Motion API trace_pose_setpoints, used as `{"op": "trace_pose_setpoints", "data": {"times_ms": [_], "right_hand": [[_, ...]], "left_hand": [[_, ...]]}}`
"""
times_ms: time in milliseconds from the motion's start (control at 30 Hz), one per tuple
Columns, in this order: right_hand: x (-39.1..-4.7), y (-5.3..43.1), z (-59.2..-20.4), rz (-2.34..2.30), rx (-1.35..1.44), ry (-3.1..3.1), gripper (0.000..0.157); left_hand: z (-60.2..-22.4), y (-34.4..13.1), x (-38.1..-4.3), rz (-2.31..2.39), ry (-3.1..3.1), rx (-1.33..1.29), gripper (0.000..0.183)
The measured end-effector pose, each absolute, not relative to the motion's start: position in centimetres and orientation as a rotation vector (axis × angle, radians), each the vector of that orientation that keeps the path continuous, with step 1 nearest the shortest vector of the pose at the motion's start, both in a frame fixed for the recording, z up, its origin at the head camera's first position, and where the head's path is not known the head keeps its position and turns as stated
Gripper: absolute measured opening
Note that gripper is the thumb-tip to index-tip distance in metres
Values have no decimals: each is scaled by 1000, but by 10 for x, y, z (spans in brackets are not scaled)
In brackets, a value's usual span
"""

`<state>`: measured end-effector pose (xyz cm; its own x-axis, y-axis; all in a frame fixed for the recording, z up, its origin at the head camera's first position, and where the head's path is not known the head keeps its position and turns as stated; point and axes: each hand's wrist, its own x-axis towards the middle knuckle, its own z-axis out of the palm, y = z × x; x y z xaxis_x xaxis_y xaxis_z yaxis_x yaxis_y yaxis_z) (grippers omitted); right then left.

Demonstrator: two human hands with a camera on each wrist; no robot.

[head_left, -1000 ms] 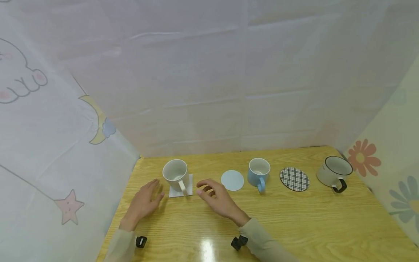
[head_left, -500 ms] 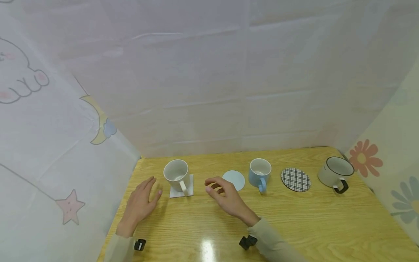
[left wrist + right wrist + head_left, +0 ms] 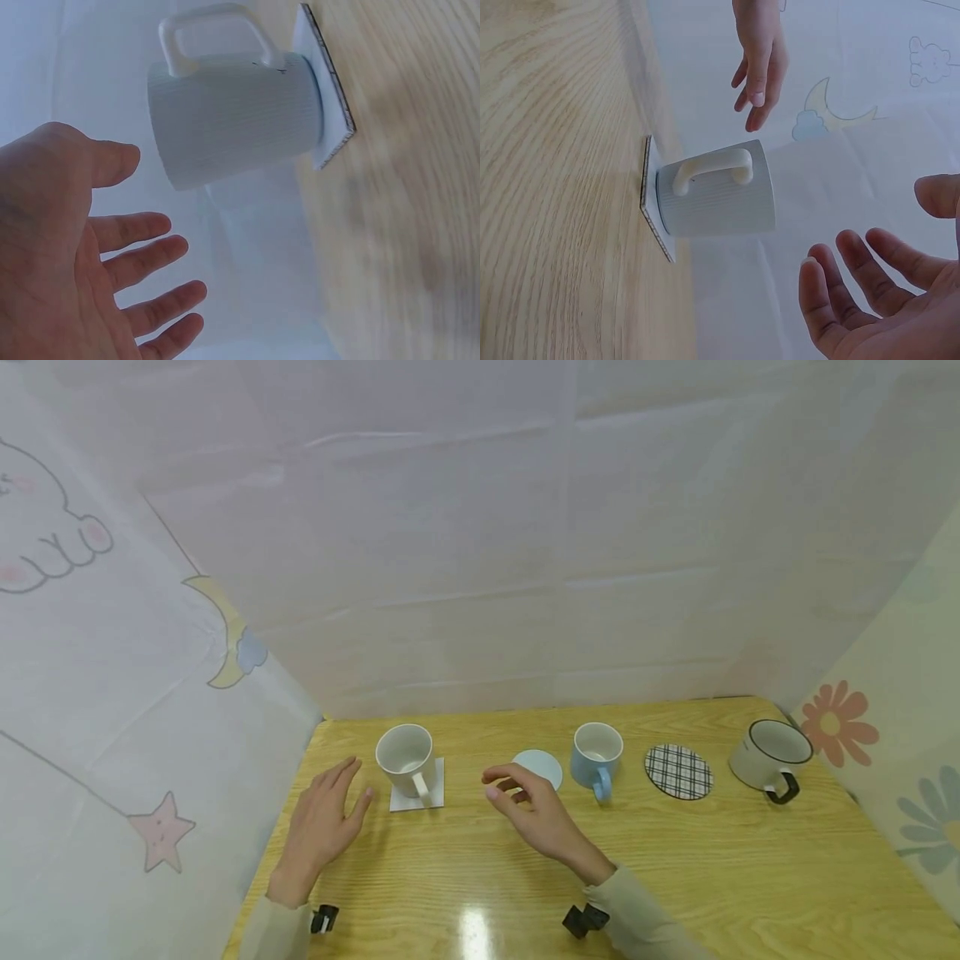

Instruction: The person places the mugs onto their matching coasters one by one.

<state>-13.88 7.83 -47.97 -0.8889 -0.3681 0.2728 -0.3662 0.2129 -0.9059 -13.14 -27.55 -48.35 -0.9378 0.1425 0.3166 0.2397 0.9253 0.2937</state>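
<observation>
A white ribbed mug point(image 3: 405, 760) stands upright on a square white coaster point(image 3: 437, 795) at the left of the table, its handle toward me. To its left, apart from it, my left hand point(image 3: 322, 818) hovers with fingers spread, and the left wrist view shows its palm holding nothing. My right hand point(image 3: 540, 814) is to the right of the mug, its fingers loosely bent and nothing in them. Behind that hand lies a round pale blue coaster point(image 3: 542, 763), partly covered by the hand in the head view. A blue mug point(image 3: 592, 768) with a white inside stands right of this coaster.
Farther right lie a round plaid coaster point(image 3: 678, 772) and a white mug point(image 3: 765, 760) with a black rim and black-tipped handle. The wooden table point(image 3: 450, 868) ends at a pale cloth backdrop point(image 3: 465, 568) behind and at both sides.
My right hand has moved to the right, away from the white mug and over toward the pale blue coaster. My left hand has shifted only slightly. The mugs and coasters stay put.
</observation>
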Motion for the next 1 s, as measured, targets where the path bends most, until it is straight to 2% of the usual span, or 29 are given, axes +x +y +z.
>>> {"op": "trace_pose_setpoints", "data": {"times_ms": [1000], "right_hand": [[-134,121,-478,-1868,-695,2590,25]], "left_hand": [[-462,-236,-130,-456,-2655,-349,57]]}}
